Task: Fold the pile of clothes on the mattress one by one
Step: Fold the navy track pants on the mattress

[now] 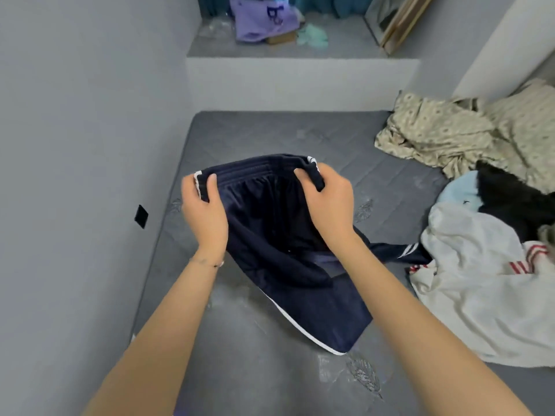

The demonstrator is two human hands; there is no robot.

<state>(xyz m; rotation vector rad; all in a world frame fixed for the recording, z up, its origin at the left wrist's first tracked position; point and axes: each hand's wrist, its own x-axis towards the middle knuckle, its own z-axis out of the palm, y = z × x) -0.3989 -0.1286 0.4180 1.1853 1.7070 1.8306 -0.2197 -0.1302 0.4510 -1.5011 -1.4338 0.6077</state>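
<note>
A person holds a dark navy pair of sports bottoms with white side stripes (285, 235) by its gathered elastic waistband, raised above a grey quilted mattress (270, 133). The left hand (204, 211) grips the left end of the waistband; its fingers (211, 181) are curled over the edge, with the thumb on the near side of the fabric. The right hand (330, 205) grips the right end in the same way, thumb in front and the other fingers wrapped behind the band. The waistband is stretched between the two hands.

Below the hands the navy cloth hangs down and its lower part lies on the mattress. One striped end lies towards the person, and another trails right to touch the pile.

That pile sits at the right edge of the mattress. It is made up of a crumpled white garment with red stripes (468, 295), a light blue piece (459, 193) and a black piece (510, 196).

Farther back on the right lies rumpled beige patterned bedding (435, 133). Beyond the mattress is a raised grey ledge (300, 73). It carries a purple bag (261, 22) and a mint green cloth (312, 37), and a wood-framed mirror (387, 16) leans at its right end.
</note>
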